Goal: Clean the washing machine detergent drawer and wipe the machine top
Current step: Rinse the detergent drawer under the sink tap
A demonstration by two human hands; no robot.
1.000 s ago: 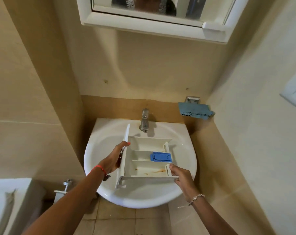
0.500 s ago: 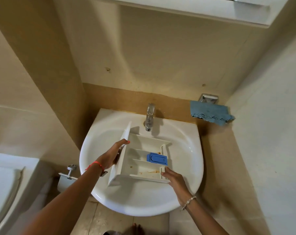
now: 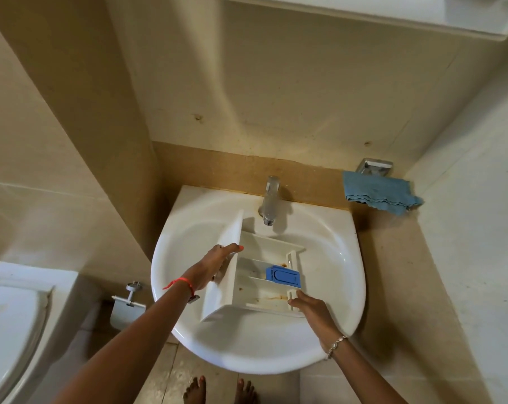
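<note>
A white plastic detergent drawer [image 3: 261,272] is held over the bowl of a white ceramic wash basin [image 3: 188,330], tilted, with its tall front panel on the person's left and its open compartments facing up. The left hand [image 3: 214,263] grips that front panel, fingers curled over its upper edge. The right hand [image 3: 308,307] holds the drawer's near right corner, fingers bent over the rim and thumb along the near edge. A blue plastic insert [image 3: 283,277] sits in the middle compartment toward the right side, and brown stains mark the floor of the nearest compartment. A chrome tap [image 3: 270,199] stands at the back of the basin, its spout just above the drawer's far end. On the wall to the right, a folded blue cloth [image 3: 378,193] hangs from a chrome holder [image 3: 375,166], well apart from the drawer. A red thread [image 3: 182,282] circles the left wrist and a beaded bracelet [image 3: 335,344] the right. A white toilet lid [image 3: 10,330] shows at lower left, with a metal paper holder [image 3: 127,304] between it and the basin. Bare feet [image 3: 194,389] stand on the tiled floor below the basin.
</note>
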